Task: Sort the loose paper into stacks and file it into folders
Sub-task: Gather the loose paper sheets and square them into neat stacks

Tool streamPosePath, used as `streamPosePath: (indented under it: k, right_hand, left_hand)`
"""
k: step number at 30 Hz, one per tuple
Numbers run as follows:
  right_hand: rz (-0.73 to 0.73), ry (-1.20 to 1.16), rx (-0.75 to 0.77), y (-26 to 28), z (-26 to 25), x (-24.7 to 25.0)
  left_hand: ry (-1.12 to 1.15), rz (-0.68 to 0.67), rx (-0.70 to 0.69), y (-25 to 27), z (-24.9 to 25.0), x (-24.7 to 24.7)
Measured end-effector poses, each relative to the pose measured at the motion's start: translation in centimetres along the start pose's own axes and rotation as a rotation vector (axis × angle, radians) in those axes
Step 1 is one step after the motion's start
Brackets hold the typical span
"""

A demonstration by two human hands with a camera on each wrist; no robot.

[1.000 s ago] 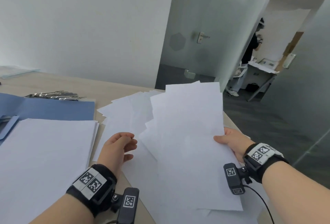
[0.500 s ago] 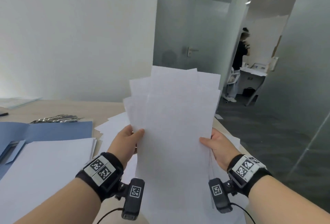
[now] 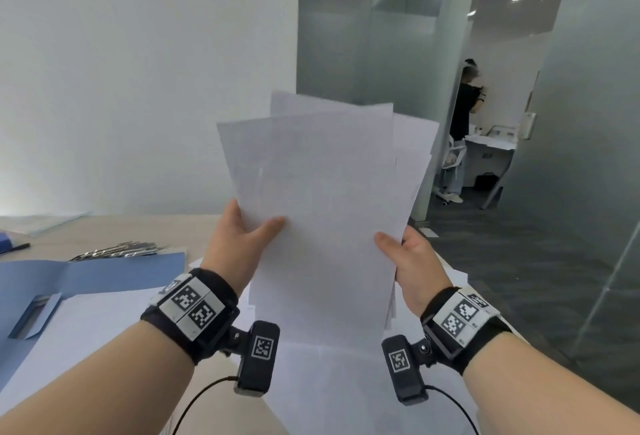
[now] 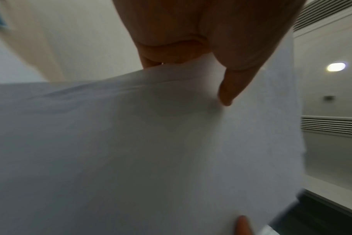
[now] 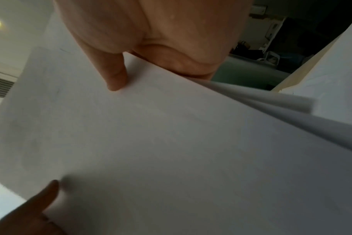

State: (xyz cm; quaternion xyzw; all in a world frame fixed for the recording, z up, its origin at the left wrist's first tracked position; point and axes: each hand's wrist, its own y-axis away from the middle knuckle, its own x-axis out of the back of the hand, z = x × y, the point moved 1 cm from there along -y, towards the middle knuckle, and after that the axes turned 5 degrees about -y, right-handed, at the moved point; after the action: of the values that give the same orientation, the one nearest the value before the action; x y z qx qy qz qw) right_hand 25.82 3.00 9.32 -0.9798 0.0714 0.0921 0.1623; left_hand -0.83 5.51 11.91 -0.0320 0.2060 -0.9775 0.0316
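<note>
Two hands on one bundle, and we sweep from the left. Far left on the table (image 3: pixel 104 226), a blue folder (image 3: pixel 86 275) lies open with a squared stack of white sheets (image 3: pixel 86 334) resting on it, which looks like one pile already sorted, though not yet closed in. Behind it sits a row of metal clips (image 3: pixel 121 250).

Moving in, the left hand (image 3: pixel 239 244) pinches the bundle of loose paper (image 3: pixel 322 199) at its left edge, thumb on the front face, fingers hidden behind. The bundle stands upright above the table, its top edges fanned and uneven, so it wants squaring.

On to the right hand (image 3: pixel 412 261), thumb pressed on the front of the right edge, fingers behind the sheets; the right wrist view shows several layers splaying apart there.

Under the bundle, more loose sheets (image 3: pixel 346 382) lie on the table, so by my reckoning plenty remains: square, stack, file.
</note>
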Motion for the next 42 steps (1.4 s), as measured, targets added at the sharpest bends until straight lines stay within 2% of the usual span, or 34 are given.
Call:
streamPosePath:
  k: [4,10,17,21,28,32,42]
  right_hand:
    - [-0.03,0.065,-0.016,1.3,1.7,0.4]
    - [-0.013,-0.036,-0.031,1.3,1.9,0.3]
    - [-0.03,-0.033,0.026,0.3,0.0,-0.7]
    - [-0.101,0.011,-0.02,0.9,0.8,-0.5]
    - [-0.083,0.034,-0.12,2.5,3.8,0.1]
    - [-0.047,0.049,-0.105,1.6,3.1,-0.6]
    - [-0.096,-0.016,-0.027,1.1,1.6,-0.9]
  left_hand:
    - [-0.074,-0.003,0.135,1.4,-2.7,-0.3]
    - [-0.025,-0.072,0.139,1.6,-3.5,-0.6]
    - [0.08,0.038,0.07,1.1,-2.0,-0.8]
    - [0.116,0.066,0.047,1.0,-2.1,-0.4]
    - [0.059,-0.019,0.215,3.2,-5.3,-0.4]
    - [0.076,-0.057,0.183,2.7,-4.3,-0.5]
    - [0.104,-0.122,0.104,2.8,-3.6,0.2]
